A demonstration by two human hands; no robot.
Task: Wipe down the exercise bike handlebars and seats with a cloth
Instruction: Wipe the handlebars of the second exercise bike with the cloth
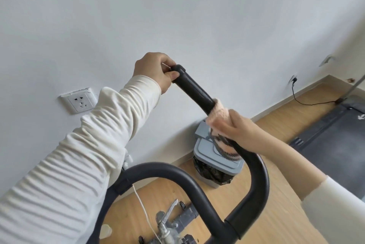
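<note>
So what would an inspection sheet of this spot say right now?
Surface: black padded handlebar, curved.
Job's things: pink cloth wrapped round the handlebar; seat not in view.
Clutter: grey bin with black liner, on the floor by the wall.
Grips: left hand holds the handlebar's end; right hand clasps the cloth on the bar.
Cables: black cable from a plug toward the treadmill; white cord hanging below the bar.
Surroundings: white wall, wall socket, wooden floor.

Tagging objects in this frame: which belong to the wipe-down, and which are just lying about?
Job: handlebar; cloth; left hand gripping the bar end; right hand holding the cloth round the bar.
Lying about: bin; socket; treadmill; white cord.
</note>
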